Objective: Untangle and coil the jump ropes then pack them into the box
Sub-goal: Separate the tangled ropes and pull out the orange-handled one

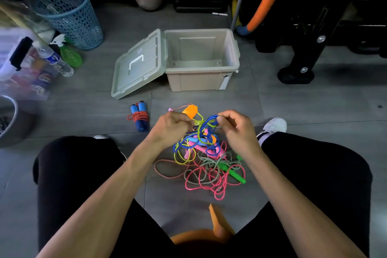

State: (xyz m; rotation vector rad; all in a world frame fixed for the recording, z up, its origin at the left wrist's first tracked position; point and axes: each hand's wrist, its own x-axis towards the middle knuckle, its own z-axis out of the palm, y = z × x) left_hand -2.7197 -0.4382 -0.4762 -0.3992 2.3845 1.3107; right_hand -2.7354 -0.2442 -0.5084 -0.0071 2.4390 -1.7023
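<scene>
A tangle of jump ropes lies on the floor between my knees: blue, yellow-green, pink, grey and striped cords with pink, green and orange handles. My left hand grips an orange handle lifted above the pile. My right hand pinches a loop of the blue rope. One coiled rope with blue handles and red cord lies on the floor to the left. The beige box stands beyond the pile, with nothing inside it, and its lid leans against its left side.
A blue mesh basket, a green spray bottle and a water bottle stand at the left. A metal bowl is at the far left. Black equipment legs stand at the right. An orange stool is under me.
</scene>
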